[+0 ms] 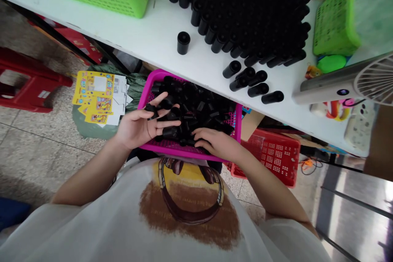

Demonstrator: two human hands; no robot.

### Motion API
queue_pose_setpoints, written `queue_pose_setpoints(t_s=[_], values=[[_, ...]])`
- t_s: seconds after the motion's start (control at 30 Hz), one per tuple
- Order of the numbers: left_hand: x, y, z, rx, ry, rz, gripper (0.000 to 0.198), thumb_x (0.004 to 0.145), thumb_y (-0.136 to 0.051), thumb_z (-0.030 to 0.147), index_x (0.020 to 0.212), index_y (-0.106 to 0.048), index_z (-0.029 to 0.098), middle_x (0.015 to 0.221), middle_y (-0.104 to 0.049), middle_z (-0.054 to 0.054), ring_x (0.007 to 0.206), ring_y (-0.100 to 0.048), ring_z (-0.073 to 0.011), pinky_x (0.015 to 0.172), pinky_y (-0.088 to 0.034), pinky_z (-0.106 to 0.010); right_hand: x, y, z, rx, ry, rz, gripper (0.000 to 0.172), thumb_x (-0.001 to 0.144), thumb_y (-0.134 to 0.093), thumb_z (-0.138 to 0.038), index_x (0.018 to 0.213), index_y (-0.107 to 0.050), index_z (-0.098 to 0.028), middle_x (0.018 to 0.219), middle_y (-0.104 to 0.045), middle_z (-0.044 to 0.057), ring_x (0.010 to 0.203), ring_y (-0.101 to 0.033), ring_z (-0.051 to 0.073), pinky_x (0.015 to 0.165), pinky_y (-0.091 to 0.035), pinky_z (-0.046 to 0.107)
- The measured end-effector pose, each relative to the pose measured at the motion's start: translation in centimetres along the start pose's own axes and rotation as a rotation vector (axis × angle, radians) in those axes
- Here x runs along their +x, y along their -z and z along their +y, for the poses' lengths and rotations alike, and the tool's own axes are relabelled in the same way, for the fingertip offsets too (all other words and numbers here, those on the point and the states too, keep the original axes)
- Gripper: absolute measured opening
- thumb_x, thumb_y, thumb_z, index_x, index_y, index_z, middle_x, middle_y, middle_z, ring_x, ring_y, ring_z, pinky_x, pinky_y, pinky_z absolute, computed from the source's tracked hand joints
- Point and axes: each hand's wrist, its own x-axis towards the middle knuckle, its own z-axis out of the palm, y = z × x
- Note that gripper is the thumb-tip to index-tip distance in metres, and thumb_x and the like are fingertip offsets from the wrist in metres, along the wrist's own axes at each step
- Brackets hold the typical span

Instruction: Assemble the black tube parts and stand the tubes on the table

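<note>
My left hand [135, 129] is palm up over the left side of a magenta basket [187, 152], holding small black cylinders [151, 111] among its spread fingers. One lies by the thumb and others show between the fingers. My right hand [216, 143] reaches over the basket's near rim, its fingers curled down into the loose black plastic pieces [199, 106]. What those fingertips grip is hidden. The basket sits against my body, just below the table edge. On the white table [138, 41], one black cylinder [183, 43] stands apart from the rest.
Many black cylinders [245, 16] stand in a dense block, with several lying in front. Green baskets [135, 2] flank them. A fan [337, 86] lies at the right. Below are a red crate [276, 155], a red stool [30, 82] and yellow printed cards [100, 94].
</note>
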Motion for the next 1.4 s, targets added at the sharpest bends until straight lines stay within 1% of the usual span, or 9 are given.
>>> queue_pose_setpoints(t_s=[0.3, 0.43, 0.53, 0.63, 0.8, 1.13, 1.2, 1.33, 1.4], values=[[-0.3, 0.0, 0.3, 0.01, 0.027, -0.014, 0.101, 0.088, -0.058, 0.016, 0.172, -0.009, 0.038, 0.142, -0.072, -0.009, 0.119, -0.075, -0.0376, 0.073, -0.063, -0.032, -1.7, 1.5, 0.9, -0.309, 0.196, -0.002, 0.019, 0.104, -0.06, -0.02, 0.096, -0.077, -0.022, 0.123, -0.077, 0.01, 0.105, -0.074, 0.023, 0.094, -0.064, 0.04], [-0.2, 0.1, 0.4, -0.007, 0.015, 0.007, 0.096, 0.086, -0.056, 0.014, 0.172, -0.019, 0.035, 0.133, -0.077, -0.009, 0.119, -0.076, -0.0382, 0.079, -0.065, -0.037, -4.0, 2.3, 1.7, -0.296, 0.126, 0.062, 0.031, 0.106, -0.052, -0.017, 0.124, -0.075, -0.025, 0.133, -0.074, 0.011, 0.115, -0.074, 0.024, 0.095, -0.066, 0.039], [-0.1, 0.1, 0.4, -0.015, 0.02, 0.016, 0.092, 0.086, -0.055, 0.013, 0.171, -0.025, 0.034, 0.132, -0.077, -0.009, 0.12, -0.075, -0.0382, 0.078, -0.066, -0.036, -5.8, 2.1, 2.3, -0.171, 0.04, 0.074, 0.049, 0.107, -0.041, -0.01, 0.142, -0.066, -0.031, 0.142, -0.068, 0.01, 0.102, -0.078, 0.017, 0.088, -0.068, 0.032], [-0.1, -0.1, 0.4, -0.017, 0.038, 0.015, 0.093, 0.087, -0.054, 0.011, 0.171, -0.023, 0.033, 0.133, -0.076, -0.009, 0.121, -0.075, -0.0374, 0.078, -0.066, -0.035, -7.0, 1.4, 3.1, -0.032, 0.003, 0.108, 0.05, 0.108, -0.042, -0.011, 0.145, -0.065, -0.035, 0.147, -0.065, 0.009, 0.087, -0.08, 0.012, 0.083, -0.07, 0.029], [0.0, -0.5, 0.2, -0.017, 0.009, 0.017, 0.094, 0.085, -0.055, 0.009, 0.172, -0.022, 0.027, 0.124, -0.079, -0.01, 0.123, -0.074, -0.0364, 0.087, -0.066, -0.039, -7.5, 0.4, 4.3, -0.087, -0.019, 0.26, 0.043, 0.106, -0.057, -0.021, 0.145, -0.066, -0.036, 0.142, -0.069, 0.008, 0.126, -0.072, 0.024, 0.103, -0.066, 0.039], [0.1, -0.5, 0.0, -0.004, 0.02, -0.001, 0.092, 0.086, -0.054, 0.011, 0.171, -0.026, 0.029, 0.128, -0.079, -0.008, 0.123, -0.074, -0.0349, 0.099, -0.063, -0.047, -6.4, 0.8, 3.2, -0.042, -0.046, 0.191, 0.054, 0.102, -0.044, -0.008, 0.144, -0.067, -0.033, 0.136, -0.068, 0.011, 0.12, -0.071, 0.021, 0.088, -0.072, 0.039], [0.0, -0.5, 0.1, 0.003, 0.032, -0.019, 0.093, 0.086, -0.056, 0.011, 0.171, -0.025, 0.03, 0.133, -0.077, -0.009, 0.123, -0.074, -0.0355, 0.097, -0.063, -0.045, -6.0, 1.7, 2.2, -0.073, -0.033, 0.324, 0.053, 0.103, -0.048, -0.013, 0.149, -0.062, -0.035, 0.135, -0.069, 0.01, 0.119, -0.071, 0.023, 0.091, -0.071, 0.04], [0.0, -0.6, 0.2, 0.012, 0.032, -0.024, 0.094, 0.086, -0.057, 0.011, 0.172, -0.023, 0.031, 0.135, -0.076, -0.009, 0.124, -0.073, -0.0337, 0.096, -0.063, -0.04, -4.8, 4.6, 1.2, -0.358, -0.144, 0.786, 0.047, 0.103, -0.059, -0.029, 0.15, -0.062, -0.031, 0.131, -0.069, 0.013, 0.124, -0.069, 0.032, 0.109, -0.061, 0.052], [0.0, -0.7, 0.3, 0.015, 0.04, -0.022, 0.093, 0.087, -0.056, 0.011, 0.171, -0.024, 0.032, 0.132, -0.077, -0.007, 0.124, -0.074, -0.0334, 0.094, -0.064, -0.039, -3.9, 6.0, 2.0, -0.479, -0.229, 0.887, 0.045, 0.105, -0.056, -0.037, 0.148, -0.064, -0.028, 0.135, -0.066, 0.016, 0.131, -0.062, 0.037, 0.115, -0.052, 0.061]])
